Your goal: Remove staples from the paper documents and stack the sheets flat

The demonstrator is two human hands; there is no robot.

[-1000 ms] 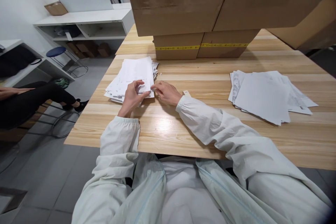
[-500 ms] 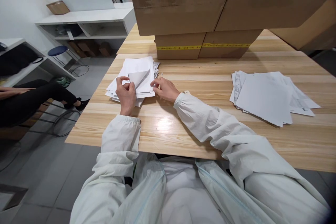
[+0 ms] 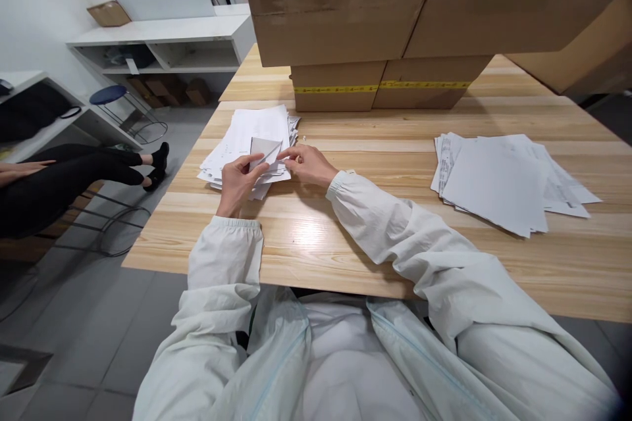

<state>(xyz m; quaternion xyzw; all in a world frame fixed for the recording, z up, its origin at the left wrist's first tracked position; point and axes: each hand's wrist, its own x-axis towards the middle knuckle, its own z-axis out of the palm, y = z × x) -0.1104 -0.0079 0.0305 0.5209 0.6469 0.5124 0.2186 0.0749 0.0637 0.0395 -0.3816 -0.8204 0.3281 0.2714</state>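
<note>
A stack of white papers (image 3: pixel 254 123) lies on the left part of the wooden table. On top of it a small folded piece of paper (image 3: pixel 266 147) stands up, its corner turned over into a triangle. My left hand (image 3: pixel 239 181) pinches this folded paper at its lower left between thumb and fingers. From the other side, my right hand (image 3: pixel 312 166) has its fingertips pressed together at the paper's right edge. The bottom sheets of the stack spread unevenly, some with print showing.
A second pile of papers (image 3: pixel 498 181) lies fanned out on the right of the wooden table (image 3: pixel 365 145). Large cardboard boxes (image 3: pixel 345 6) are stacked at the back. A seated person's legs (image 3: pixel 74 174) and a blue-topped stool (image 3: pixel 107 95) are to the left.
The large curled sheet flap under my left hand is now a small upright folded triangle. My left thumb and fingers have spread wider; the right fingertips moved slightly left. The seated person's feet shifted.
</note>
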